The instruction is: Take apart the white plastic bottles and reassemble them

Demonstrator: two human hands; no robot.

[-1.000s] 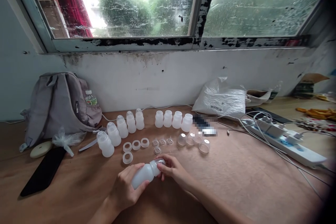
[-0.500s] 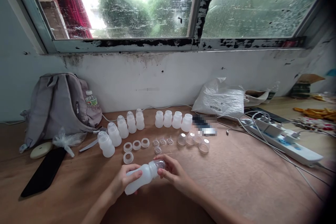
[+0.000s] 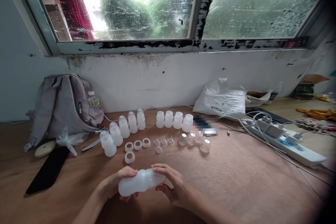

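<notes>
- Head view shows both hands meeting low over the wooden table [image 3: 236, 178], holding one white plastic bottle [image 3: 139, 186] on its side just above the tabletop, in front of the laid-out parts.
- Left hand [image 3: 115, 185] wraps the bottle's base end, fingers closed around the body; this looks like the steadying grip, keeping the body from turning.
- Right hand [image 3: 170, 185] is closed over the neck end, fingertips curled round the cap area, a hold that suits twisting or seating a part there. Whether the cap is fully on I cannot tell, since the fingers cover it.
- Bottle itself: milky, translucent, rounded and slightly waisted, with a clearer piece at the neck. It seems empty.
- Behind it, parts sit sorted by kind, which reads as a deliberate layout: capped bottles [image 3: 123, 131] in a slanting row at the left, open bottles [image 3: 174, 119] in a straight row near the wall, white screw rings [image 3: 136, 145] in front, small clear nipples [image 3: 163, 142] beside them, and clear dome caps [image 3: 194, 141] to the right.
- Off to the sides, well apart from the hands: a grey backpack [image 3: 63, 105] against the wall, a black phone [image 3: 48, 169] lying flat, and a white power strip [image 3: 286, 143] with cables.
</notes>
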